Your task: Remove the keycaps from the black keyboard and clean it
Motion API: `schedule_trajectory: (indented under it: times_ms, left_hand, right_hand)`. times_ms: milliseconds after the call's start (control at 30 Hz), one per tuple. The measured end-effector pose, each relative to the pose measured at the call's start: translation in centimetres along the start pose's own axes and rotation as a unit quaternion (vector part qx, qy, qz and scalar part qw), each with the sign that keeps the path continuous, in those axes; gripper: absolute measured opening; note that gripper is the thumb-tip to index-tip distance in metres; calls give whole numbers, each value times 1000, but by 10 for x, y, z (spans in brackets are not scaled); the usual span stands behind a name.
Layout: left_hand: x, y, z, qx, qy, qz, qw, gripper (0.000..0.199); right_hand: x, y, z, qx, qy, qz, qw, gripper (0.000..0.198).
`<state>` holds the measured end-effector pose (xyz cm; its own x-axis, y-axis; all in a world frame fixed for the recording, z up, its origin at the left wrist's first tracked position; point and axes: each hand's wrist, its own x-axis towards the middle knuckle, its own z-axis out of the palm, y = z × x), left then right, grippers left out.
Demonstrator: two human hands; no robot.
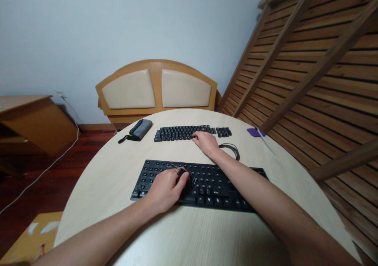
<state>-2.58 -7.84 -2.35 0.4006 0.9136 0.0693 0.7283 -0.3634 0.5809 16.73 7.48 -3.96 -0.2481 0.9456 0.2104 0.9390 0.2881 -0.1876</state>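
A black keyboard lies across the near part of the round table, most of its upper keys bare of caps and some caps still on its bottom row. Over its middle, my left hand is closed round a keycap puller with a dark handle and thin wire ends. Farther off, loose black keycaps are laid out in keyboard-like rows. My right hand reaches to their near edge, fingers pinched together at a keycap. Whether that cap is lifted I cannot tell.
A coiled black cable lies behind the keyboard. A grey pouch sits at the table's back left. At the right are a purple cloth and a thin light stick. Wooden slats lean close along the right side.
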Motion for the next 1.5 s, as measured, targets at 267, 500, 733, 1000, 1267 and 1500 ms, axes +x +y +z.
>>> schedule_trajectory:
  times_ms: [267, 500, 733, 1000, 1267, 1500]
  left_hand:
    - [0, -2, 1, -11, -4, -3, 1000, 47]
    - [0, -1, 0, -30, 3, 3, 1000, 46]
    - [-5, 4, 1, -30, 17, 20, 999, 45]
    - [-9, 4, 8, -4, 22, 5, 1000, 51]
    - [-14, 10, 5, -6, 18, -8, 1000, 50]
    - [-12, 13, 3, 46, 3, -8, 999, 44]
  right_hand:
    - [-11, -4, -21, 23, -26, -1, 999, 43]
    - [-92, -4, -56, 142, -45, -111, 983, 27]
    - [-160, 3, -62, 218, -133, -203, 945, 46]
    - [-162, -4, -46, 251, -129, -199, 938, 42]
    - [-166, -12, -43, 229, -124, -201, 944, 38]
    - [-169, -13, -43, 223, -111, -207, 946, 38]
